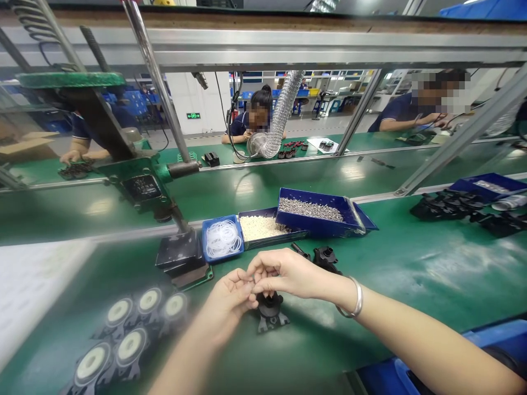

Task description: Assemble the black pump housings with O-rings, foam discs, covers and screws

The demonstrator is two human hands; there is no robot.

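My left hand [230, 299] and my right hand [282, 272] meet fingertip to fingertip over the bench. Both are closed in a pinch; whatever lies between the fingers is too small or hidden to make out. Just below them a black plastic housing [272, 314] sits on the green bench, its top partly covered by my fingers. Beyond my right hand lie another black part [326, 255] and a short black rod [300, 250]. A silver bangle [357, 299] circles my right wrist.
A blue tray of white rings [223, 239], a tray of cream-coloured pieces [263, 227] and a blue bin of metal pins [310, 210] stand behind my hands. Several black parts with white discs [130, 344] lie left, near a green press [142, 186]. Black parts [447, 206] lie right.
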